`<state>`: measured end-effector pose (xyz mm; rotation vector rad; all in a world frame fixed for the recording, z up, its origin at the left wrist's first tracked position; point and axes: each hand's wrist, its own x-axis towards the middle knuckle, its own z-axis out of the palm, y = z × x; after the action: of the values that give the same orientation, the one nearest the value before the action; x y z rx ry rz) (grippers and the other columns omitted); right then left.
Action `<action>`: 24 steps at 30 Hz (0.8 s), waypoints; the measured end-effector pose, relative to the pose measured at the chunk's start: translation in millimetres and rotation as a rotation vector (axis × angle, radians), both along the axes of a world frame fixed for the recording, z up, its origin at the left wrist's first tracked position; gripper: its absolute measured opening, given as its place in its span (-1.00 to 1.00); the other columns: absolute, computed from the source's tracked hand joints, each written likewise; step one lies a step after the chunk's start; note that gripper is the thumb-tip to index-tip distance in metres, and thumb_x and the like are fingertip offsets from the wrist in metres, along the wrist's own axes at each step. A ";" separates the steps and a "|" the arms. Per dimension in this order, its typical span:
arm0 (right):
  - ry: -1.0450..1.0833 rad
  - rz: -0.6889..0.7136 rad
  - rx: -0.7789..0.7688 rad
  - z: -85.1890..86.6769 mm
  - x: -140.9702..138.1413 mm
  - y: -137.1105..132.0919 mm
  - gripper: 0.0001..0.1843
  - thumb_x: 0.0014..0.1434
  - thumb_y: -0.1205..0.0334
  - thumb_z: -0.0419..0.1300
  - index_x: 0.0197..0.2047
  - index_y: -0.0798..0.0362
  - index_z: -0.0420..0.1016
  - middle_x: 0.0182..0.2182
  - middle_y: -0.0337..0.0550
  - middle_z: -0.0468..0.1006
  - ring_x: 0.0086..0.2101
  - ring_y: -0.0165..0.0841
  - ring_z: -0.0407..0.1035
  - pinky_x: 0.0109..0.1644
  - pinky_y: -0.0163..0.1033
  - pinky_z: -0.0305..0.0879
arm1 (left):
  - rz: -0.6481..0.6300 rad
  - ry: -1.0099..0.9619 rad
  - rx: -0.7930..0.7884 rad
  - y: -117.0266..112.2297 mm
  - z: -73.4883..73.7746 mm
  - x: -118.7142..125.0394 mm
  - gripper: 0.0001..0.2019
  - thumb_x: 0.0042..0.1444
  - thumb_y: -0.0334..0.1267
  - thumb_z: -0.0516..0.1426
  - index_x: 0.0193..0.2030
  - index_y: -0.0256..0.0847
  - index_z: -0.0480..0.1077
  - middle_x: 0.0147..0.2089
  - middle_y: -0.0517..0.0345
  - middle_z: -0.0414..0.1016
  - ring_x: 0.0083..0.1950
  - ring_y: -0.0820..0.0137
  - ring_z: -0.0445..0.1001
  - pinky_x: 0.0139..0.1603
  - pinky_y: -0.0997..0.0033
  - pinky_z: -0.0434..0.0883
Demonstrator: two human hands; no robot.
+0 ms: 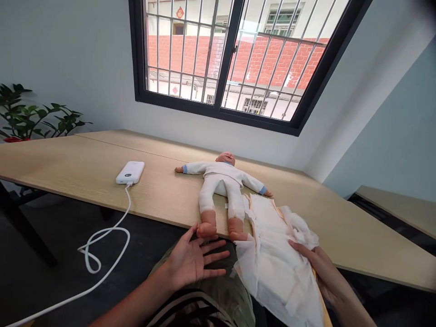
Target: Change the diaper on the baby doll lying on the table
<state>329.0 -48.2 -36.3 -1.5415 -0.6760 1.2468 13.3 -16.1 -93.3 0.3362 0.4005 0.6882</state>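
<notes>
A baby doll (223,181) in white clothes with blue cuffs lies on its back on the table, head toward the window and bare feet at the front edge. My left hand (194,259) is palm up with fingers spread, close by the doll's foot on the left, holding nothing. In my right hand (316,268) is an unfolded white diaper (275,263) with yellowish edges, gripped at its right side with the thumb on top. The diaper hangs partly over the table edge, beside the doll's leg. The fingers beneath it are mostly hidden.
A white power bank (131,172) lies on the wooden table (163,195) at left, its white cable (114,268) looping down past the edge. A potted plant (34,118) stands at far left. Behind the table is a barred window (218,106). Another table (402,206) is at right.
</notes>
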 end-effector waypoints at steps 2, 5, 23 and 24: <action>-0.013 0.001 0.003 -1.6 -2.6 0.6 -0.35 -0.07 0.22 0.43 0.08 0.22 0.42 -0.26 0.10 0.65 -0.30 -0.07 0.58 -0.35 -0.21 0.55 | -0.011 -0.049 0.004 0.7 -1.0 7.2 -0.46 0.21 0.15 -0.03 0.06 -0.27 0.35 0.28 -0.17 0.30 0.23 0.04 0.36 0.17 -0.12 0.28; -0.020 0.004 -0.003 -4.4 -4.9 1.2 -0.30 -0.07 0.20 0.43 0.13 0.21 0.40 -0.26 0.09 0.66 -0.25 -0.05 0.58 -0.31 -0.20 0.56 | -0.034 -0.127 0.031 1.0 -1.7 21.2 -0.48 0.21 0.17 -0.07 0.11 -0.14 0.32 0.16 -0.07 0.41 0.10 0.12 0.45 0.07 0.01 0.32; -0.094 -0.040 0.040 10.0 16.2 -7.5 -0.30 -0.12 0.09 0.40 0.13 0.00 0.46 -0.13 -0.03 0.64 -0.08 -0.03 0.52 -0.06 -0.13 0.52 | 0.036 -0.366 0.311 60.5 99.5 44.0 -0.60 0.19 0.03 -0.02 -0.02 -0.22 0.35 -0.04 -0.07 0.44 0.01 0.17 0.43 -0.01 0.15 0.29; -0.105 -0.015 0.043 7.6 15.5 -4.0 -0.36 -0.14 0.08 0.41 0.06 -0.01 0.51 -0.12 -0.05 0.64 -0.05 -0.03 0.51 -0.03 -0.13 0.50 | 0.040 -0.386 0.314 66.9 111.0 44.3 -0.60 0.18 0.04 -0.01 -0.07 -0.24 0.36 -0.09 -0.07 0.45 -0.02 0.17 0.44 -0.06 0.19 0.33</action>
<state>344.5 -52.2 -28.7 -1.5821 -0.7529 1.1394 57.6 50.8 17.7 0.4816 -0.0712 0.8375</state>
